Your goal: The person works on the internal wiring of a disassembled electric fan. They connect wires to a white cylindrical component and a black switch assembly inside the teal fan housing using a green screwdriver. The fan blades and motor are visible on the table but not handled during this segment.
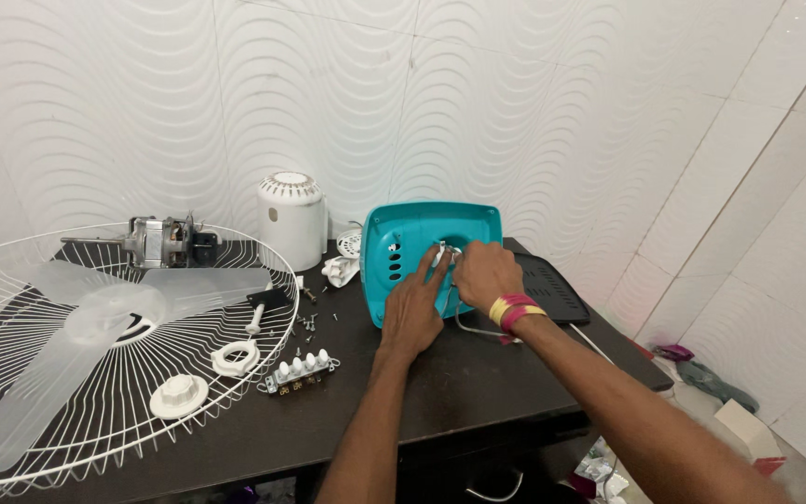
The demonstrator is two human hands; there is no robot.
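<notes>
On the dark table (478, 392) – your left hand (412, 313) flat on teal fan housing (403, 247) | right hand (484, 273) pinching white wires (447, 250) | fan grille (76, 373), push-button switch (300, 371) crowd your left

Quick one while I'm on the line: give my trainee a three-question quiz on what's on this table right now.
1. True or false: both hands touch the teal housing.
2. Which lies inside the wire fan guard? A) the clear fan blade B) the white switch block C) the white cylindrical cover
3. Which wrist wears the pink and yellow bands?

Key:
1. True; the left hand rests flat on it and the right hand works at its opening.
2. A.
3. The right.
</notes>
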